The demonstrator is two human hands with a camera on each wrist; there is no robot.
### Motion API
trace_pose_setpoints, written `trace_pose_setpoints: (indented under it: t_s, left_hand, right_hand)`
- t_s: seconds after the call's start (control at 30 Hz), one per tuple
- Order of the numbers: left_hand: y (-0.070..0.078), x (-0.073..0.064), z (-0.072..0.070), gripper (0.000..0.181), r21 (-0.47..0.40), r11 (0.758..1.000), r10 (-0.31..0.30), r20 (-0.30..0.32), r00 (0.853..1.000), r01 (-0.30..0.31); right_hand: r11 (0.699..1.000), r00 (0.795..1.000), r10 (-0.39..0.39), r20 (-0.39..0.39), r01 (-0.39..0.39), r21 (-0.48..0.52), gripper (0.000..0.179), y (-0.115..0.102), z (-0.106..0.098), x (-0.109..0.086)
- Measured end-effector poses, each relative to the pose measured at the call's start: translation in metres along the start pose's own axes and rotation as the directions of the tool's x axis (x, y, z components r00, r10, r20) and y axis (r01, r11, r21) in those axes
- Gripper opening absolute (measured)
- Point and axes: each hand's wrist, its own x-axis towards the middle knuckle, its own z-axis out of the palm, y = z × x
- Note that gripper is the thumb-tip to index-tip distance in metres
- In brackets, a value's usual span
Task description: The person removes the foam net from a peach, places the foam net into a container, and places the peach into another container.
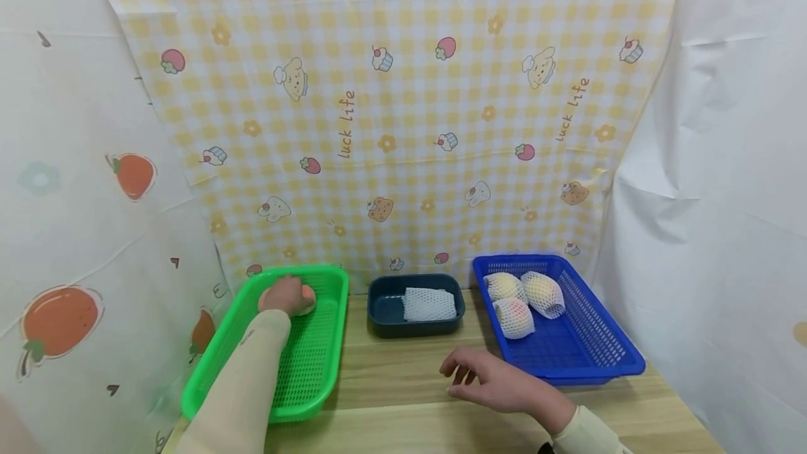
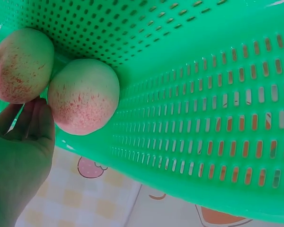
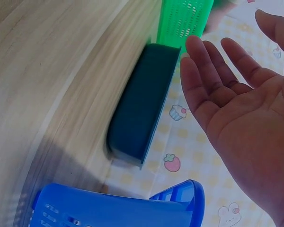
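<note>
At the far end of the green basket (image 1: 305,363), my left hand (image 1: 285,296) grips a peach (image 2: 24,66) with its fingers curled against the lower side. A second peach (image 2: 84,97), pale with red speckles, lies right beside it in the left wrist view. In the head view the hand hides much of both. My right hand (image 1: 488,378) hovers over the table before the blue basket, fingers loosely bent and holding nothing. Between the two baskets, a white foam net sleeve (image 1: 430,305) lies in a dark teal box (image 1: 416,328).
Three fruits in white foam nets (image 1: 543,294) sit at the far end of the blue basket (image 1: 555,363). Behind the containers hangs a yellow checked cloth (image 1: 416,181), and white printed sheets (image 1: 145,244) close off both sides. The table (image 1: 391,384) is light wood.
</note>
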Motion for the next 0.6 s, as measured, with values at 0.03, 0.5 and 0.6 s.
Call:
trace_pose_setpoints:
  t_s: [0.03,0.5,0.6]
  left_hand:
    - [0.0,0.0,0.0,0.034,-0.011,1.0,-0.012,0.005,1.0,0.012]
    - [0.079,-0.04,-0.068,0.045,-0.178,0.963,0.194,-0.062,0.979,-0.202]
    - [0.118,-0.065,-0.078,0.039,-0.14,0.953,0.259,-0.074,0.963,-0.267]
  right_hand:
    - [1.0,1.0,0.006,0.0,-0.006,-0.001,0.024,-0.001,0.0,0.0]
    - [0.999,0.999,0.035,-0.007,-0.036,-0.039,0.023,-0.004,-0.011,-0.005]
    - [0.998,0.999,0.038,-0.014,-0.039,-0.054,0.024,-0.007,-0.014,-0.007]
